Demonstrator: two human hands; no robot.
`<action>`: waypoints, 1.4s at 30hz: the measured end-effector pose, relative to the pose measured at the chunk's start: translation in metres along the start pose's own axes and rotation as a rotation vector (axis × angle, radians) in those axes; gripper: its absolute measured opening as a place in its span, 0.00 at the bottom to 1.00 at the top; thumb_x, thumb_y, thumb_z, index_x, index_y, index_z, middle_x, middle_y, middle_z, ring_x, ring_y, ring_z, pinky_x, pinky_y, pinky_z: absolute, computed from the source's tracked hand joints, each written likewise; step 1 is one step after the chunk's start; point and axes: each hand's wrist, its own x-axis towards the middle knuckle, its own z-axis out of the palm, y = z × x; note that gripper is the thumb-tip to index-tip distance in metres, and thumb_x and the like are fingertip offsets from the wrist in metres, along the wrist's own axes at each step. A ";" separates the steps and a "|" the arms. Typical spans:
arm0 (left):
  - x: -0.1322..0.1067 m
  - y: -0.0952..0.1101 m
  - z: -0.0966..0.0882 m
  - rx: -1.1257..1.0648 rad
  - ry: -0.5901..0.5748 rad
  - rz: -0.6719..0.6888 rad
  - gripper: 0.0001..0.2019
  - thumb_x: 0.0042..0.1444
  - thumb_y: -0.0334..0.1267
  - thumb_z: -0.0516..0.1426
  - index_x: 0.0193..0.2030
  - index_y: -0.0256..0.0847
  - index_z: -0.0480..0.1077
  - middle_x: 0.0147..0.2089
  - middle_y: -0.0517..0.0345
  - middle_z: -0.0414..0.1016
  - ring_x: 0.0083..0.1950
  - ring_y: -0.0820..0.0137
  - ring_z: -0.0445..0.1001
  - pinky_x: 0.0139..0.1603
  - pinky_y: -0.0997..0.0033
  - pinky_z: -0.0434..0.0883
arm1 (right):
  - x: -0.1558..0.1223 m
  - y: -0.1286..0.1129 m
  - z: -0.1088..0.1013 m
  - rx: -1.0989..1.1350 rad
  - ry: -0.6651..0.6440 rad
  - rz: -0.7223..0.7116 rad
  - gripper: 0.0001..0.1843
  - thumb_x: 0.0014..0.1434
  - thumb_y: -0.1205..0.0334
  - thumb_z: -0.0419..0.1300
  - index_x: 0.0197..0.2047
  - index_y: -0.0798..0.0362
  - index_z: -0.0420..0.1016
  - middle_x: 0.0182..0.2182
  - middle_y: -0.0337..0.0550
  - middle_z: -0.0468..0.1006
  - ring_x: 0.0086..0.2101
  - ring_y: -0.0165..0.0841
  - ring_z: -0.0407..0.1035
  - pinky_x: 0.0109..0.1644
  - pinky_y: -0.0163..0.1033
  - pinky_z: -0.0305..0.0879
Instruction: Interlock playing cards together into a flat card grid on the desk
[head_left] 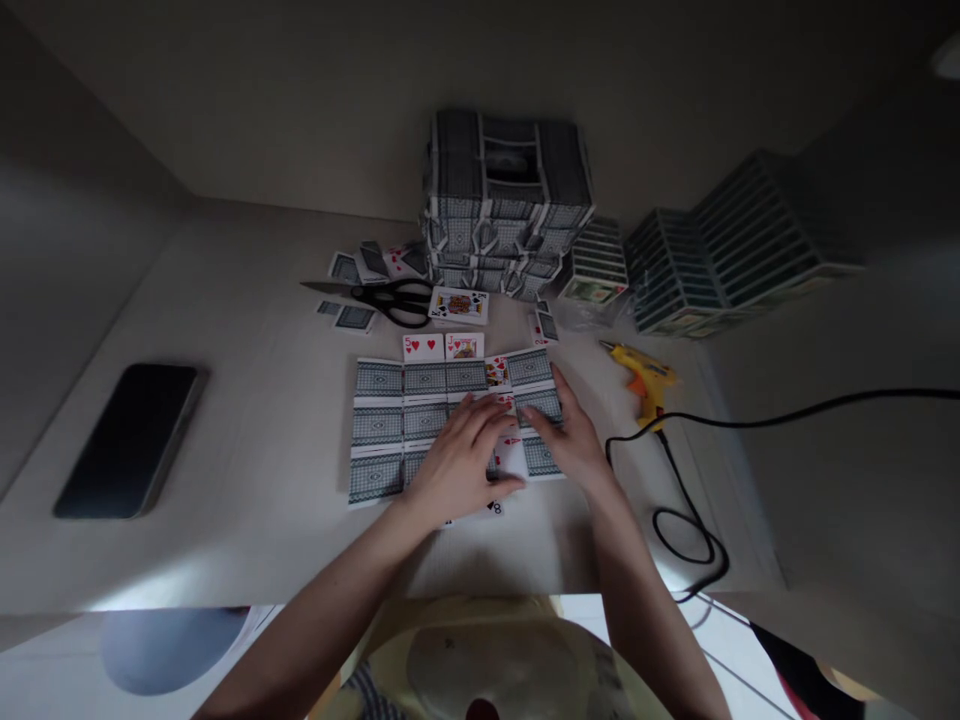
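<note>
A flat sheet of joined playing cards (pixel 397 420), mostly face down with blue patterned backs, lies on the pale table (pixel 247 480). My left hand (pixel 457 455) lies flat on its lower middle, fingers stretched out over the cards. My right hand (pixel 574 435) presses flat on the sheet's right part, fingers spread. Between the hands a few face-up red cards (pixel 512 450) show. Neither hand holds anything.
A box built of cards (pixel 506 200) stands at the back. Black scissors (pixel 394 298) and loose cards (pixel 457 304) lie before it. Card stacks (pixel 712 260) sit at the back right. A yellow glue gun (pixel 645 378) with black cord (pixel 690 520) lies right. A dark phone (pixel 131 438) lies left.
</note>
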 end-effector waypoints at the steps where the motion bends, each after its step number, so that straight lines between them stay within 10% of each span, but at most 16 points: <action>1: 0.000 0.000 -0.001 0.004 0.005 -0.009 0.37 0.44 0.50 0.63 0.58 0.38 0.57 0.61 0.43 0.62 0.67 0.55 0.54 0.67 0.46 0.52 | 0.000 0.001 0.000 -0.004 0.002 0.001 0.39 0.57 0.52 0.56 0.67 0.50 0.46 0.61 0.46 0.63 0.58 0.38 0.60 0.63 0.47 0.53; 13: 0.003 -0.003 -0.001 0.318 0.147 -0.304 0.25 0.61 0.42 0.47 0.64 0.37 0.55 0.67 0.48 0.55 0.70 0.56 0.47 0.69 0.43 0.40 | -0.003 0.000 0.006 -0.024 0.043 0.019 0.36 0.59 0.52 0.52 0.68 0.48 0.46 0.63 0.43 0.59 0.59 0.38 0.59 0.64 0.48 0.53; 42: 0.006 -0.006 0.002 0.315 0.117 -0.253 0.26 0.62 0.39 0.45 0.67 0.42 0.50 0.68 0.55 0.52 0.70 0.58 0.44 0.69 0.45 0.43 | -0.005 -0.005 0.015 -0.032 0.033 0.039 0.37 0.60 0.52 0.50 0.68 0.50 0.42 0.54 0.47 0.72 0.50 0.41 0.69 0.57 0.50 0.62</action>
